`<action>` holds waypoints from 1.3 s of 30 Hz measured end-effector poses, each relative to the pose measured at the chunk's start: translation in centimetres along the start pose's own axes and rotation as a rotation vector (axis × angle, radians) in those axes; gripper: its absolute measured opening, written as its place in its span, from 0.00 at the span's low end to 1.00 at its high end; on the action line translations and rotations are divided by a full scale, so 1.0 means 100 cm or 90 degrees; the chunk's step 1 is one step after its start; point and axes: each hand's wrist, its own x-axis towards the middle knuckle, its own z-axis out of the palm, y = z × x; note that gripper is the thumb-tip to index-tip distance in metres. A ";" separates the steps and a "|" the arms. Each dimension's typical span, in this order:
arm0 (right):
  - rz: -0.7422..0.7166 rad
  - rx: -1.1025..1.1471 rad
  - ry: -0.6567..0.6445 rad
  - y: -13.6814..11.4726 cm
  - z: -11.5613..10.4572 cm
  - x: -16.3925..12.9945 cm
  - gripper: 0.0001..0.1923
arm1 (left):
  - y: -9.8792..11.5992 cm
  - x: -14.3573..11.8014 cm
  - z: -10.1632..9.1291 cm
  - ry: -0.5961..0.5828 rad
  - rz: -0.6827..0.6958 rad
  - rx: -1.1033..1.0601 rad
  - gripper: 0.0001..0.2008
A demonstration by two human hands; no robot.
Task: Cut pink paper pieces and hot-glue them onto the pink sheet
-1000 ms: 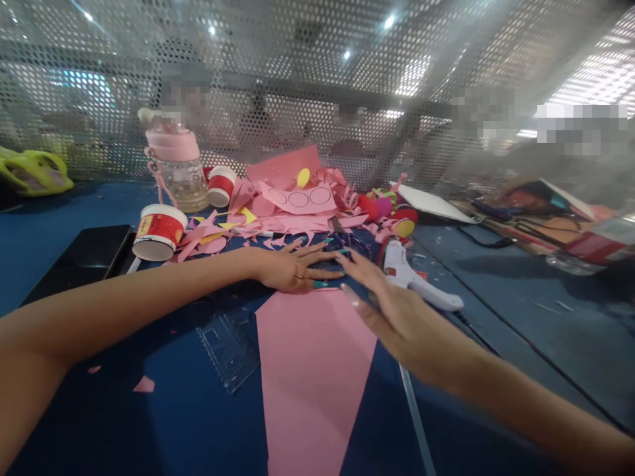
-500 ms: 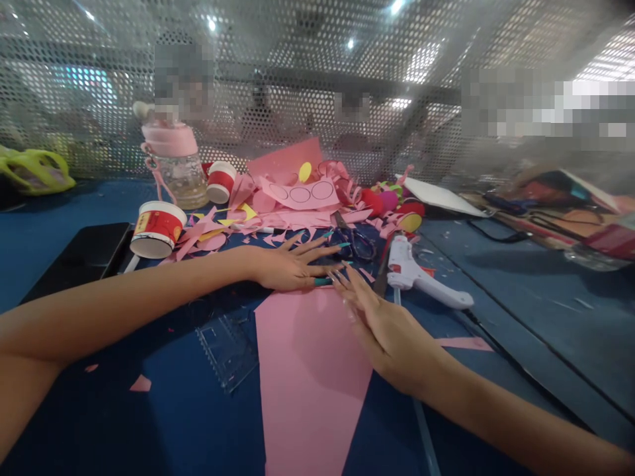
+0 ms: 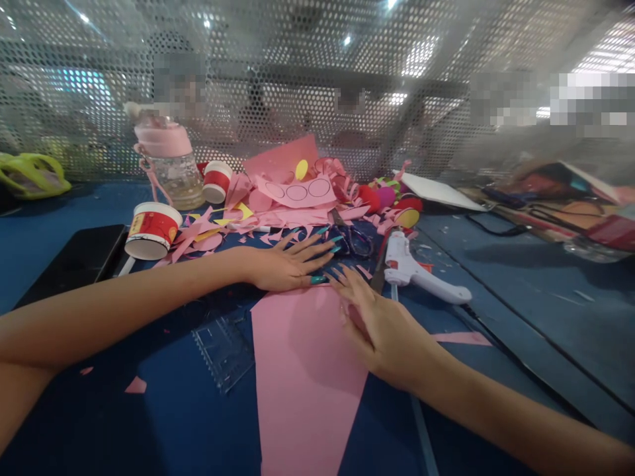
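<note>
A long pink sheet of paper [image 3: 307, 377] lies on the dark blue table, its far edge slightly raised. My left hand [image 3: 285, 264] rests across that far edge with fingers spread and teal nails showing. Beside it, my right hand [image 3: 384, 324] has its fingers stretched out over the sheet's far right corner; its fingertips are close to the left thumb. Just beyond the left fingertips lie dark-handled scissors [image 3: 358, 242]. To the left of the sheet is a clear plastic ruler [image 3: 225, 354]. A white glue gun [image 3: 421, 274] lies right of my right hand.
Pink paper scraps [image 3: 278, 215] are heaped at the back, before a perforated metal screen [image 3: 297, 73]. On the left stand a bottle [image 3: 169, 165], a red-and-white paper cup [image 3: 153, 231], another cup [image 3: 217, 182] and a black phone [image 3: 74, 261]. A dark cable [image 3: 526, 363] runs along the right.
The view has shifted slightly. My right fingertips have come a little apart from my left fingers. The pink sheet stays in place under the hands.
</note>
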 end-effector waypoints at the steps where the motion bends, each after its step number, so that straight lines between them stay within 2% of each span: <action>1: 0.003 0.005 -0.001 0.000 0.000 0.000 0.32 | 0.001 0.000 0.000 -0.005 -0.006 0.001 0.29; 28: 0.024 0.016 -0.017 -0.002 0.000 -0.002 0.31 | 0.014 -0.001 -0.004 -0.028 -0.061 0.060 0.29; 39: 0.016 -0.003 0.008 -0.003 0.000 -0.002 0.28 | 0.016 -0.002 -0.005 -0.044 -0.070 0.059 0.29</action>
